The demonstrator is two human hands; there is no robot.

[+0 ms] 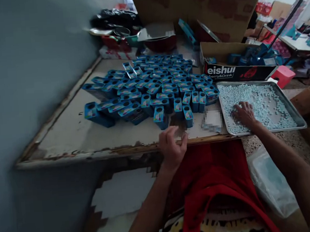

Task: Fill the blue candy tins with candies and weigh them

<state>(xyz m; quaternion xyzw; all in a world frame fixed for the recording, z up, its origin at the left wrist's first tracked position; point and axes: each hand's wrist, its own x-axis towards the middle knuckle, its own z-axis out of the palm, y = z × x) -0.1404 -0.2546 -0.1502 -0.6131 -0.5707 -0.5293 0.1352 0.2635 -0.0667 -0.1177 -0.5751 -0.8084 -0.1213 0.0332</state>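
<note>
My right hand lies palm down in small pale blue pellets, which are spread in a shallow metal tray. Its fingers look spread, with the tips partly hidden among the pellets. At the front edge of the table, my left hand is half curled. A gap shows between its thumb and fingers, and I see nothing held there. Just beyond it stand two small blue boxes with dark round holes on top. Many more such blue boxes stand close together behind them, some leaning.
An open carton with blue packs inside stands behind the tray, beside a pink box. A small blurred packet lies left of the tray. The worn table edge runs in front. Bowls and cardboard stand at the back.
</note>
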